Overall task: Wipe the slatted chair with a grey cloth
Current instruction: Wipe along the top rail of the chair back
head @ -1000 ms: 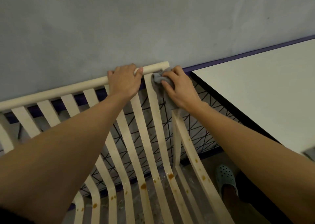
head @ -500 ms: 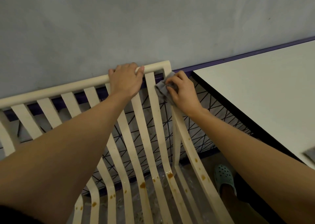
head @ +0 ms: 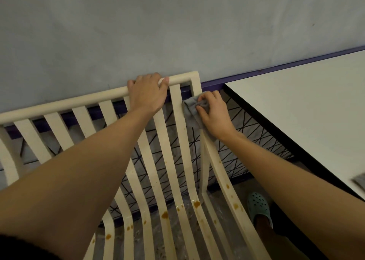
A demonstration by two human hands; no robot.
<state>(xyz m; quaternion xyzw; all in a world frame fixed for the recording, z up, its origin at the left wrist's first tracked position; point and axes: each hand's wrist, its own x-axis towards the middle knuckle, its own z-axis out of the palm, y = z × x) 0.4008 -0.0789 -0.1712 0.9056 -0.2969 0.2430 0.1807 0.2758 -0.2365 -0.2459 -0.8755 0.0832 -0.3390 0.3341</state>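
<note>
Slatted chair (head: 59, 106) fills the lower left and centre of the frame, brown spots (head: 164, 214) low on its slats. My left hand (head: 147, 95) grips its top rail. Just right, my right hand (head: 214, 113) holds the bunched grey cloth (head: 190, 110) against the chair's end upright. A white table (head: 306, 111) stands far right.

Grey wall (head: 177, 22) at back w/ purple strip (head: 276, 70) along its btm. White desk (head: 306, 111), dark-edged, on R side; a grey scrap (head: 360, 180) lies at its near edge, cut off by frame. Black wire lattice (head: 252, 125) below strip. Green clog (head: 258, 204) on the floor (head: 242, 188) beside desk.
</note>
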